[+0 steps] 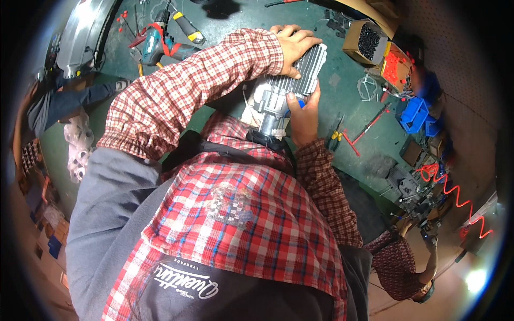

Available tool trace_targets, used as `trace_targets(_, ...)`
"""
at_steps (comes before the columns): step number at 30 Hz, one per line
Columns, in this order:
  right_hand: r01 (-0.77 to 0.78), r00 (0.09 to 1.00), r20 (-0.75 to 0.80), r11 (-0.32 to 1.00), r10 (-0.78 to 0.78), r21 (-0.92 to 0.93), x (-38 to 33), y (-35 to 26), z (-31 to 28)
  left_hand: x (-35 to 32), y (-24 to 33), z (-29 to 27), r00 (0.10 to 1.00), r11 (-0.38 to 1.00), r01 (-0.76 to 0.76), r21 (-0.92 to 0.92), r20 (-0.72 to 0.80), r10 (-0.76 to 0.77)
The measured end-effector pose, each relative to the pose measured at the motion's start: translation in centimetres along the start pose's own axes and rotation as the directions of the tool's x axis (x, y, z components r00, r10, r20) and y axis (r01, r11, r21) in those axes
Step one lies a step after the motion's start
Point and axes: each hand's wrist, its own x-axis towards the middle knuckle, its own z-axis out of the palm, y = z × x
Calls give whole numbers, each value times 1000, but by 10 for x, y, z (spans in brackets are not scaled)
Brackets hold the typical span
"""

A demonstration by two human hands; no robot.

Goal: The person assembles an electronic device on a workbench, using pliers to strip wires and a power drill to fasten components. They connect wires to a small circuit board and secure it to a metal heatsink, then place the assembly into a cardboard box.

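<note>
A grey cast-metal housing with long cooling fins and a round neck at its near end is held in front of my chest, over the bench's far edge. My left hand lies across its far left part, fingers bent over the fins and thumb toward me. On the near right side, my right hand grips the housing, thumb pressed on top and the other fingers mostly hidden along the edge. Something small and blue shows beside the right thumb. The neck points toward my body.
The green bench carries a teal cordless drill, a yellow-black handled tool, yellow-handled pliers and a red T-handle. Boxes of black parts and red parts, blue bins, a red coiled hose and a co-worker are rightward.
</note>
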Motion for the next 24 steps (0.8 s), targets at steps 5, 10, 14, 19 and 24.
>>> trace_targets(5,-3,989,-138,943,-46,-333,-4,5,4,2,-2,7,998,1000,-23,1,-51,23)
trace_targets(10,7,985,-156,922,-73,-387,-7,6,6,1,-1,9,998,1000,-16,-1,-63,15)
trace_targets(14,11,981,-164,878,-101,-478,-6,7,5,2,0,10,997,1000,-11,8,-71,11)
trace_targets(19,-47,980,-197,923,-32,-381,1,4,8,2,0,8,998,1000,-3,19,-66,4)
trace_targets(24,-79,978,-203,986,48,-148,8,10,3,1,0,6,998,1000,-19,19,-66,20)
